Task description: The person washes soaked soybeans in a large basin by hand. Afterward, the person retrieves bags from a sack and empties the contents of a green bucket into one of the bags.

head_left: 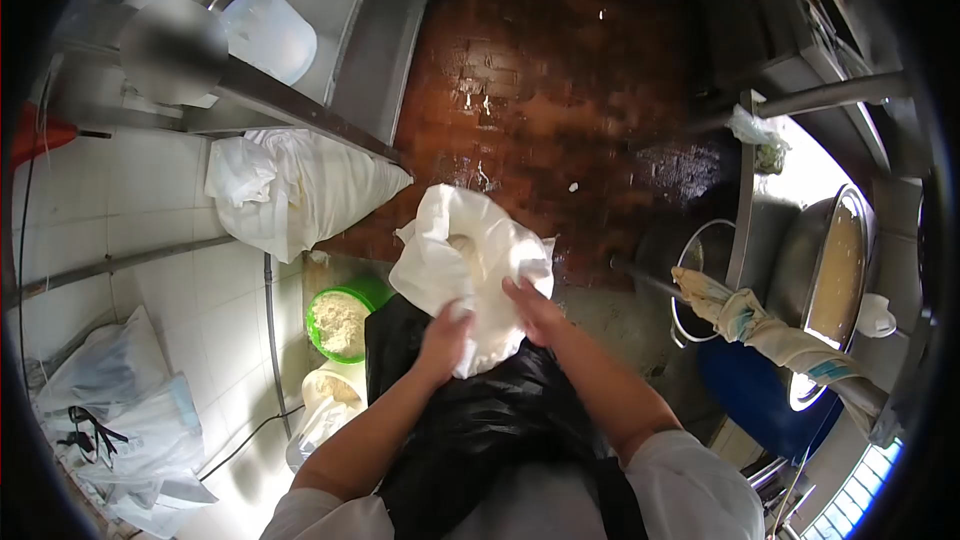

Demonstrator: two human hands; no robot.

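A white cloth-like sack (470,240), its mouth spread and crumpled, is in front of my body, over a black apron (460,440). My left hand (443,342) is closed on the near left edge of the sack. On the right side, my right hand (535,310) grips the sack's near edge, with the fingers pointing toward its middle. Inside the mouth the contents are too unclear to tell. Left of the sack, a green bucket (368,292) holds a pale, crumbly substance.
A large white sack (320,190) leans by the metal table (375,50) at left. White tubs (268,35) stand on it. Wet brown tiles (530,60) cover the floor. At right are a large metal basin (815,230), a twisted cloth (765,330) and a blue drum (745,390).
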